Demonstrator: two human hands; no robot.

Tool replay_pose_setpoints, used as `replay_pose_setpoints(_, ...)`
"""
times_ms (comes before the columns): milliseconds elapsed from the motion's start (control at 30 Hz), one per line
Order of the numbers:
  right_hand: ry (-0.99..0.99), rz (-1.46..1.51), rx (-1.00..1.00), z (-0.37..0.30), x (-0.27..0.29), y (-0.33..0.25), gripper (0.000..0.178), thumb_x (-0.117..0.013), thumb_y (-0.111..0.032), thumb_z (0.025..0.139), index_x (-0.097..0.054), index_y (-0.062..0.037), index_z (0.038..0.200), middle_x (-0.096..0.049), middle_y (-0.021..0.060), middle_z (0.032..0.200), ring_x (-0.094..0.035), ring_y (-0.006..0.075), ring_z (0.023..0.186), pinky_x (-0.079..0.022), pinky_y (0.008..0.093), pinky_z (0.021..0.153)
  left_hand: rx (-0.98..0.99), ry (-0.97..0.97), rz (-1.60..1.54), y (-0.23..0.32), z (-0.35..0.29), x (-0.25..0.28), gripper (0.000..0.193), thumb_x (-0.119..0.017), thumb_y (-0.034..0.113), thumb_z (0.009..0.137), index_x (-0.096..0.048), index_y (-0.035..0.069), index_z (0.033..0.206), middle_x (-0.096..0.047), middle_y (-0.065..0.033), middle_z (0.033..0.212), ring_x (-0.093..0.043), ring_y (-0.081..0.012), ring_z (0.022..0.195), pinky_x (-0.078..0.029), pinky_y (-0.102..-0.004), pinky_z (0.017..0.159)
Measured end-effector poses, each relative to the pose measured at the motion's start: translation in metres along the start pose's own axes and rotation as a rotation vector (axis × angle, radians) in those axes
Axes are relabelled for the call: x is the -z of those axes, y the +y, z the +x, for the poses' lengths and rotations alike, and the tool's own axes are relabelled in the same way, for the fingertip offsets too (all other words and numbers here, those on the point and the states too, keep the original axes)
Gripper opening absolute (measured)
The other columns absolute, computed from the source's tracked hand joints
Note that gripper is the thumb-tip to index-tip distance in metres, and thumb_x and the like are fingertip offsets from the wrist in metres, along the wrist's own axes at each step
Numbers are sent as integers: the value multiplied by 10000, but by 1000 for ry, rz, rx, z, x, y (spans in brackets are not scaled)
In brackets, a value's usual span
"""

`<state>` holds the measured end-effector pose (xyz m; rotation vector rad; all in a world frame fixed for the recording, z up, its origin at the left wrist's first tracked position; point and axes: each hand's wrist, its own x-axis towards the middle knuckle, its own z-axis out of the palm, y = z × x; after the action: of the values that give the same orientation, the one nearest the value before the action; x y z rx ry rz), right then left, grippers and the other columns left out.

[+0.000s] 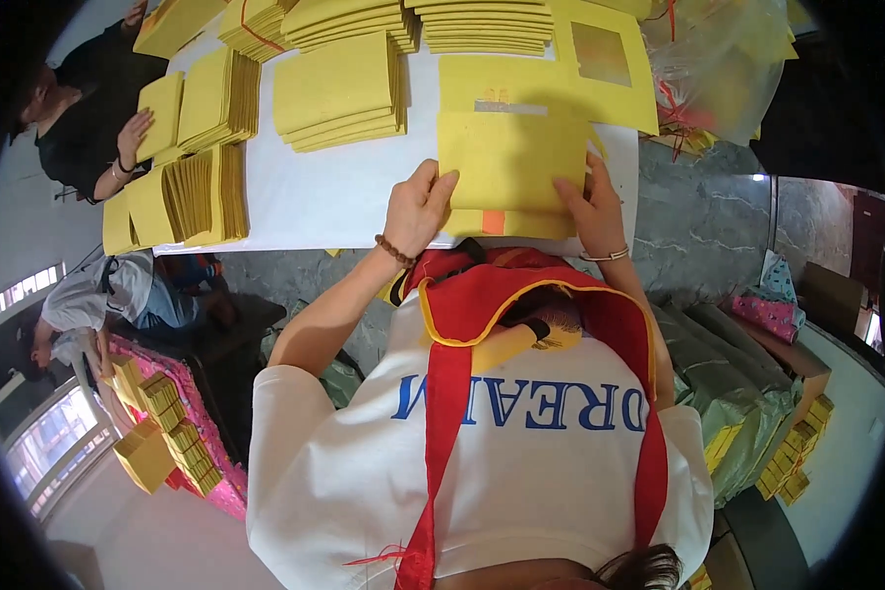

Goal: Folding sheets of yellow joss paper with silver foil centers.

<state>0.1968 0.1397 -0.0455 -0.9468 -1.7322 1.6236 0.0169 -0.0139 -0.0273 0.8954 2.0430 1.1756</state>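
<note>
Between my two hands is a stack of folded yellow paper [509, 157], right at the table's near edge. My left hand [420, 208] grips its left side, thumb along the edge and the other fingers partly hidden. On the opposite side my right hand [594, 205] has its thumb on top and its fingers around the right edge. A yellow strip with an orange patch [494, 223] shows below the stack, nearest my body. Beyond it lie larger flat yellow sheets [600, 93], one bearing a brownish square.
Several folded yellow paper stacks [336, 88] cover the white table [315, 197]. A person [93, 108] at the left touches one stack. A clear plastic bag [723, 69] sits at the far right. Other people work at a pink-covered table [228, 472]. Wrapped green bundles [728, 383] stand right.
</note>
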Motion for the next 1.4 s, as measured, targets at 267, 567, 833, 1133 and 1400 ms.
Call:
replay_pose_setpoints(267, -50, -202, 14, 2, 3, -6, 363, -639, -165, 777, -571, -53, 1116, -635, 61, 818, -507, 72, 608, -412, 214, 557, 250, -52, -339, -6, 15, -2, 202, -532, 160, 882, -501, 23, 738, -483, 26, 608, -405, -35, 521, -332, -212, 460)
replay_pose_setpoints(567, -35, -128, -97, 4, -1, -3, 313, -635, -127, 767, -612, -39, 1066, -657, 73, 869, -586, 99, 740, -465, 236, 669, 292, -67, -348, -10, 16, -3, 141, -533, 135, 883, -521, 20, 803, -527, 24, 668, -441, -38, 586, -363, -195, 528)
replay_pose_setpoints(833, -1, -141, -37, 3, -4, 6, 318, -640, -145, 758, -617, -45, 1059, -659, 110, 897, -613, 137, 779, -475, 258, 697, 154, 76, -256, 14, 14, 0, 138, -584, 140, 836, -516, 52, 917, -538, -27, 667, -473, -96, 511, -369, -247, 455)
replay_pose_setpoints(1133, -10, -146, -101, 2, -4, 1, 326, -635, -157, 758, -615, -44, 1063, -654, 132, 921, -623, 176, 771, -477, 271, 689, -738, -13, 751, 48, 34, -37, 450, -587, 308, 811, -492, 78, 1186, -452, -145, 1229, -391, -328, 1154, -311, -436, 936)
replay_pose_setpoints(1400, 0, -486, -9, -2, -6, -17, 330, -656, -182, 741, -602, -83, 1051, -581, 104, 1101, -580, 227, 925, -436, 333, 808, -679, -35, 880, 21, 36, -50, 533, -535, 430, 820, -450, 140, 1259, -388, -147, 1307, -343, -338, 1198, -269, -477, 973)
